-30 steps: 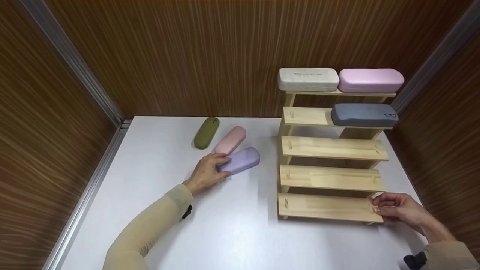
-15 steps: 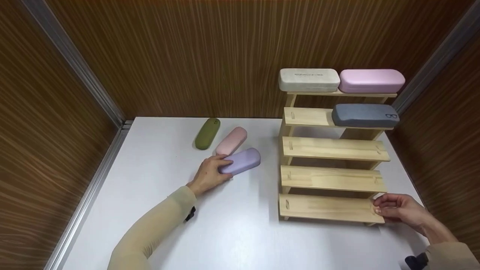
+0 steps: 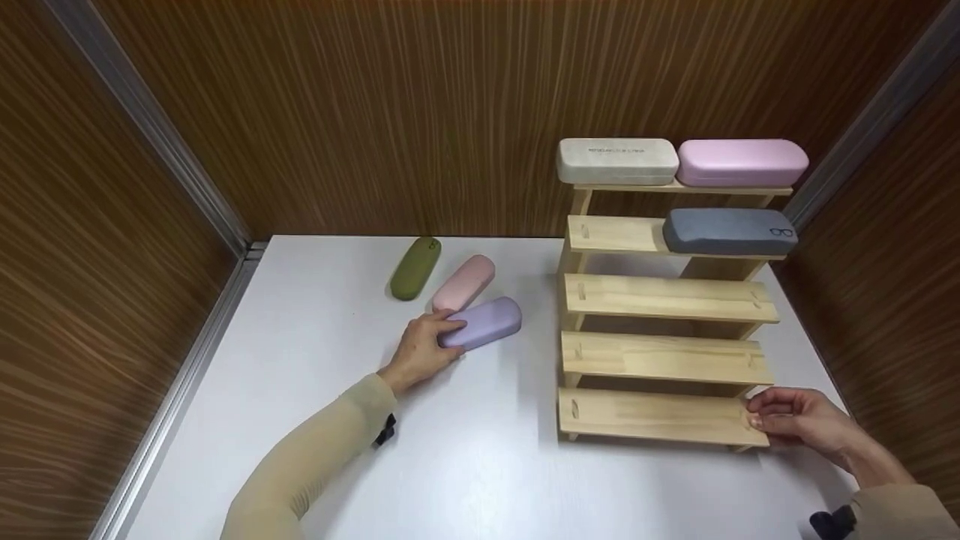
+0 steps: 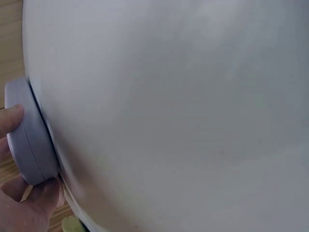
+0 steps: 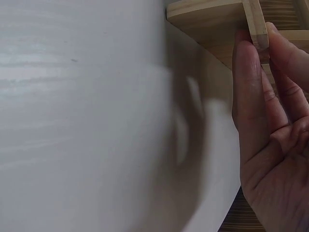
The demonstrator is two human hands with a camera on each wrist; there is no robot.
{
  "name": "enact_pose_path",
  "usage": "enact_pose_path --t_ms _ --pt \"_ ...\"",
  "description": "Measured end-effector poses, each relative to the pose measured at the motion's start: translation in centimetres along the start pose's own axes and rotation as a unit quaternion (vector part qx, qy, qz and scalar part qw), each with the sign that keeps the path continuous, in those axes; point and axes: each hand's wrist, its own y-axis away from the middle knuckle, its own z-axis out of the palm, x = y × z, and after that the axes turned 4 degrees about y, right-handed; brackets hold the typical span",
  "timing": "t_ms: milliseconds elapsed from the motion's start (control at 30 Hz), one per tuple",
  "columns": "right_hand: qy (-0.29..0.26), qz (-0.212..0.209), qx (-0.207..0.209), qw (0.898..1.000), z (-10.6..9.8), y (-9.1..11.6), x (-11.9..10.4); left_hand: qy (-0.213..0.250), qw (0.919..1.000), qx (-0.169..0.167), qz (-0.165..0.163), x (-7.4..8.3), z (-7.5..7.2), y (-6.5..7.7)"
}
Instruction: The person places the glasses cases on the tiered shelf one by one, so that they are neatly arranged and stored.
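Left hand (image 3: 421, 347): pinches the purple case (image 3: 487, 322) — by its left end
Purple case: on the table (image 3: 480, 469), jutting rightward beyond that grip
Right hand (image 3: 806, 424): pinches the lowest shelf (image 3: 656, 415) — right end

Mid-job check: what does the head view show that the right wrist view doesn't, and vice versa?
Only the head view: the left hand gripping the lavender case, the pale pink case and green case nearby, plus the off-white case, shiny pink case and blue-gray case on the wooden stand.
Only the right wrist view: the right hand's creased palm, close up.
Both: the right hand pinching the stand, and the white tabletop.
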Motion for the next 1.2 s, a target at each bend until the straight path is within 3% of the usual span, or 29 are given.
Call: enact_pose_path --t_ms 300,567,933,1200 --pt "-0.004 0.004 -0.001 1.000 0.1 0.0 0.0 0.002 0.9999 0.006 -0.013 0.1 0.1 0.1" --pt "0.004 0.011 0.006 1.000 0.1 -0.1 -0.1 0.019 0.9997 0.015 -0.011 0.2 -0.6 0.6" --pt "-0.003 0.012 0.006 1.000 0.3 0.0 0.0 0.035 0.9990 0.022 -0.015 1.0 -3.3 0.5" --pt "0.002 0.012 0.005 1.000 0.1 0.2 -0.1 0.020 0.9986 0.043 0.022 2.9 -6.0 -0.4"
